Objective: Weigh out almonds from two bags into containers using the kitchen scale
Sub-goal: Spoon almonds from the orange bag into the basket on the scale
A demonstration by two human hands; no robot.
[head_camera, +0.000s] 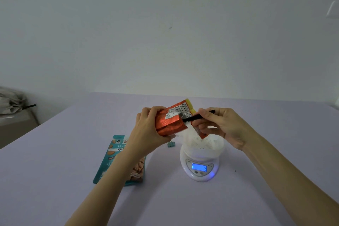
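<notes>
My left hand [149, 126] grips an orange foil almond bag [171, 119] held on its side above the table. My right hand [216, 124] holds a black-handled tool [194, 118], likely scissors, whose blade end meets the bag's top edge; a cut strip of the bag [201, 134] hangs under that hand. Below sits a white kitchen scale [200, 168] with a lit blue display reading 0. A white perforated container [203, 145] stands on the scale's platform. A teal almond bag [117, 159] lies flat on the table at the left, partly hidden by my left forearm.
A small teal binder clip [171, 144] lies on the lilac table [183, 203] between the teal bag and the scale. A grey cabinet with crumpled material [12, 106] stands at the far left. A plain wall rises behind the table.
</notes>
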